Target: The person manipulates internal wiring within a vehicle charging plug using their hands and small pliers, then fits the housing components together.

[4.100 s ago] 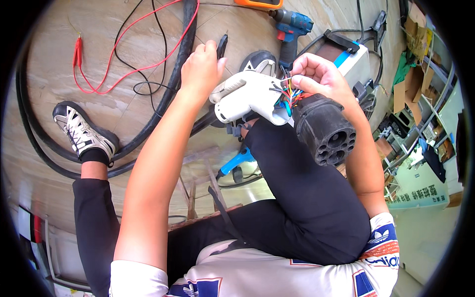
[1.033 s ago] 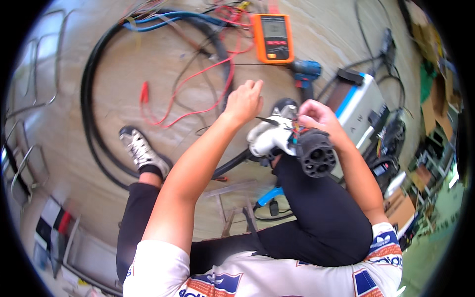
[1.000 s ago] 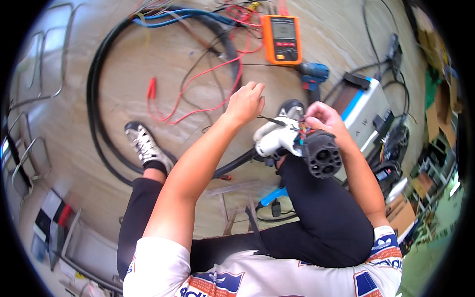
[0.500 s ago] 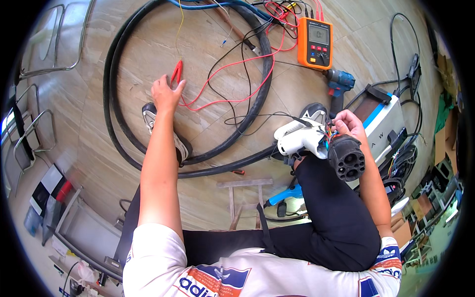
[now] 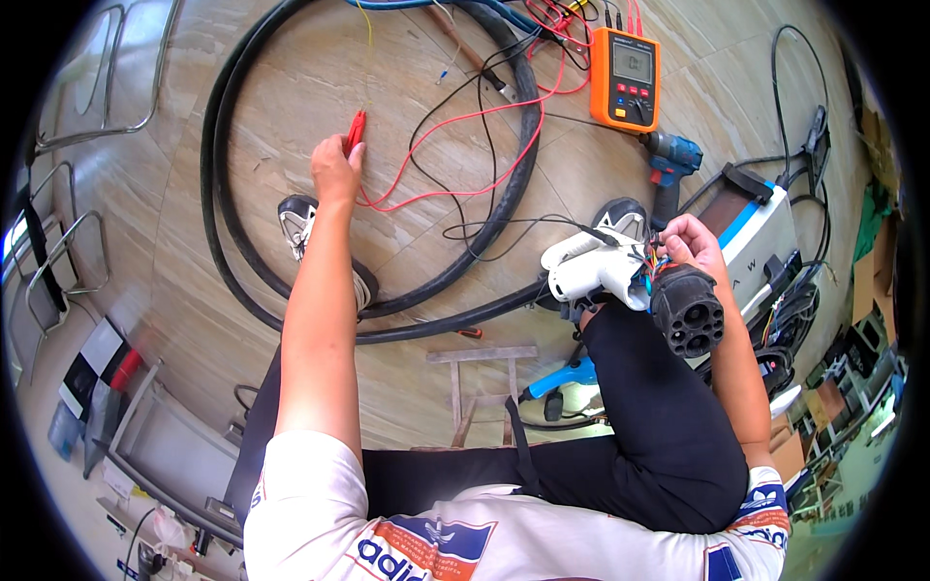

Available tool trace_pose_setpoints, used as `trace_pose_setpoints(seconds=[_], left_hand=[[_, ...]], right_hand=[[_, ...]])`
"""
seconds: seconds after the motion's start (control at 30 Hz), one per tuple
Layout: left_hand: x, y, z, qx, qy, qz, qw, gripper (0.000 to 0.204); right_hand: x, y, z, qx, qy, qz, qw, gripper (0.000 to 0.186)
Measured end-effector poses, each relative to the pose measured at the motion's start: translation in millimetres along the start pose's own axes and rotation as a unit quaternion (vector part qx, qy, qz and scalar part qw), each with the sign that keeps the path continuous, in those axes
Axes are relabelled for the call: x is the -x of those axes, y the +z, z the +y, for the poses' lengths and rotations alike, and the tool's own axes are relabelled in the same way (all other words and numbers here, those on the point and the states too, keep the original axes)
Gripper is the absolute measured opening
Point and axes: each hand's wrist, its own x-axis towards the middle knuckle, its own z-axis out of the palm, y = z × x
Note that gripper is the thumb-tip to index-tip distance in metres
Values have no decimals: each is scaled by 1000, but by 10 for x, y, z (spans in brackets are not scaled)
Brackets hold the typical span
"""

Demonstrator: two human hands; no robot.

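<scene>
Since the earlier frame, the left hand [image 5: 336,172] had closed from a wide spread to a narrow pinch on the red alligator clip [image 5: 356,131], at far left inside the cable loop [image 5: 215,165]. Whether the clip bit the yellow wire [image 5: 370,39] beyond was too small to tell. Over the right knee, the right hand [image 5: 695,242] pinched coloured wires [image 5: 655,263] between the white plug housing [image 5: 591,271] and black round connector [image 5: 688,310]. The step looked like taking up the clip; the next move seemed to call for slack in its red lead [image 5: 484,117]. Farther off lay the orange multimeter [image 5: 625,82].
</scene>
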Motion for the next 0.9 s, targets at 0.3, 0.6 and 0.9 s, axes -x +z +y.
trace_pose_setpoints(seconds=[0.3,0.6,0.9], left_hand=[[74,6,36,4,18,-20,1000,29],[77,-11,39,1,27,-2,1000,29],[24,-37,147,3,23,-13,1000,30]], right_hand=[[22,-99,66,-30,20,-16,999,24],[11,-60,83,-28,-1,6,1000,19],[-3,-59,57,-15,11,-9,1000,24]])
